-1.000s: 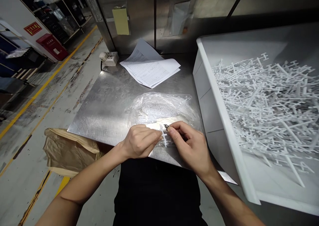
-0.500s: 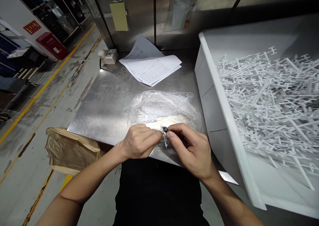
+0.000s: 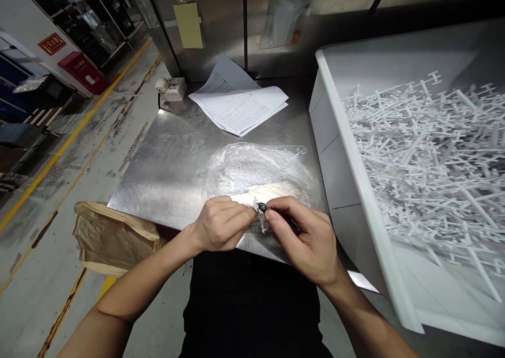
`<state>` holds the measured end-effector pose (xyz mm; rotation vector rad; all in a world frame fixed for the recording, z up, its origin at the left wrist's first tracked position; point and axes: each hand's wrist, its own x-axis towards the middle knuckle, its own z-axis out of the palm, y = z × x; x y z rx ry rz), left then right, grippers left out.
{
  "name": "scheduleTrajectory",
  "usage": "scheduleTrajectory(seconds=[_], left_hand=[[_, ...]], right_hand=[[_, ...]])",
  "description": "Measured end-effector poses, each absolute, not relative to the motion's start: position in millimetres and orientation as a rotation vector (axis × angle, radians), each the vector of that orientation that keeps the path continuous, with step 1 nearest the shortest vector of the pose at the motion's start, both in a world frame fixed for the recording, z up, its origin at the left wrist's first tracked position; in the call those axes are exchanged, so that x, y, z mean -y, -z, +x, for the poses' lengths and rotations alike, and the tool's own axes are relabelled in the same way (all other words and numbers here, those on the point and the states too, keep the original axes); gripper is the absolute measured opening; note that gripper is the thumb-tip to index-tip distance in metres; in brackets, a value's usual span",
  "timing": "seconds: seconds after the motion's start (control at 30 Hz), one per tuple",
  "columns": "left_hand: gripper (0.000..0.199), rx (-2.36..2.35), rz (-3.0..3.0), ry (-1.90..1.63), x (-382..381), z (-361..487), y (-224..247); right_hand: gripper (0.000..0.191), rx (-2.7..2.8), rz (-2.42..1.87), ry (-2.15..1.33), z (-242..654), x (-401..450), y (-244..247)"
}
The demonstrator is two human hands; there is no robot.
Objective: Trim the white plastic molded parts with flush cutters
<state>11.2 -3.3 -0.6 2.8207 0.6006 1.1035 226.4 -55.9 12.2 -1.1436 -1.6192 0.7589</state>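
Note:
My left hand is closed, pinching a small white plastic sprue between thumb and forefinger. My right hand is wrapped round a pair of dark-jawed nippers; their tips meet the sprue, and their handles are mostly hidden in the palm. Both hands are close together above the near edge of the metal table. Just beyond them lies a clear plastic bag, with small pieces, too fine to make out, in it or on it.
On the right stands a large white bin heaped with white plastic sprues. Printed sheets and a power socket are at the table's back. An open brown paper bag stands left, below the table edge.
Both hands stay almost in place. The jaws of the nippers look slightly more spread at the sprue than before.

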Motion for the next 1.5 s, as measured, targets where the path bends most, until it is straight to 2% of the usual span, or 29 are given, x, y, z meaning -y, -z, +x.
scheduleTrajectory(seconds=[0.4, 0.67, 1.03, 1.23, 1.4, 1.5], left_hand=[[0.018, -0.599, 2.931, -1.048, 5, 11, -1], [0.020, -0.603, 2.996, -1.013, 5, 15, 2], [0.028, -0.637, 2.966, -1.035, 3, 17, 4], [0.008, -0.659, 2.898, -1.341, 7, 15, -3], [0.014, -0.983, 2.734, -1.647, 37, -33, -15], [0.004, -1.601, 2.529, -1.747, 65, -99, -3]], right_hand=[[0.012, 1.617, -1.170, -0.767, 222, 54, -17], [0.027, 1.512, -1.297, -0.953, 218, 48, -17], [0.031, 1.467, -1.323, -1.011, 220, 42, -10], [0.029, 1.307, -1.249, -0.813, 222, 45, -5], [0.026, 1.450, -1.297, -0.549, 228, 49, 3], [0.026, 1.613, -1.352, -0.324, 228, 53, 7]])
